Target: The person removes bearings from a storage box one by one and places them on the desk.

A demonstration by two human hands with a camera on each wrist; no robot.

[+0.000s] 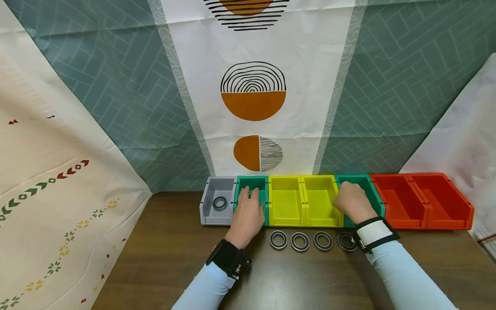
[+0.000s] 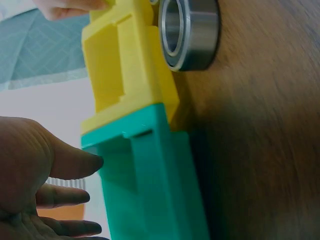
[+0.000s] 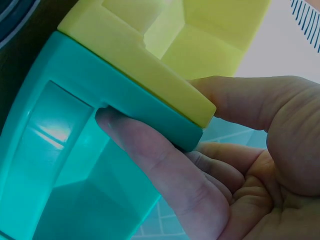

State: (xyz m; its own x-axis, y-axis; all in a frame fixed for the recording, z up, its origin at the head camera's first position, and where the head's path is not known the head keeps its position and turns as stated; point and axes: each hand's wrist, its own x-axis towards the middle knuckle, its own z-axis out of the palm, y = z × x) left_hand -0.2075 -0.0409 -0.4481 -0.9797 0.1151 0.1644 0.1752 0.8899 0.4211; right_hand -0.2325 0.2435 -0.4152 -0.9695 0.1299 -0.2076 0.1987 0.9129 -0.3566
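Observation:
My right hand (image 1: 353, 202) pinches the side-by-side walls of a yellow bin (image 1: 320, 200) and the right green bin (image 1: 370, 193). In the right wrist view the index finger (image 3: 155, 162) lies inside the green bin, and the thumb (image 3: 250, 102) is on the yellow side. Over the left green bin (image 1: 265, 193), my left hand (image 1: 249, 217) has its fingers spread and grasps nothing. In the left wrist view its thumb tip (image 2: 92, 164) is right at that bin's rim. A ball bearing (image 1: 219, 203) lies in the grey bin (image 1: 218, 220) at the row's left end.
Several ball bearings (image 1: 300, 242) lie in a line on the wooden table (image 1: 302, 280) before the bins; the rightmost bearing (image 1: 346, 241) is partly covered by the right wrist strap. Another yellow bin (image 1: 286, 200) and two red bins (image 1: 441, 200) complete the row. Patterned cloth (image 1: 252, 129) hangs behind.

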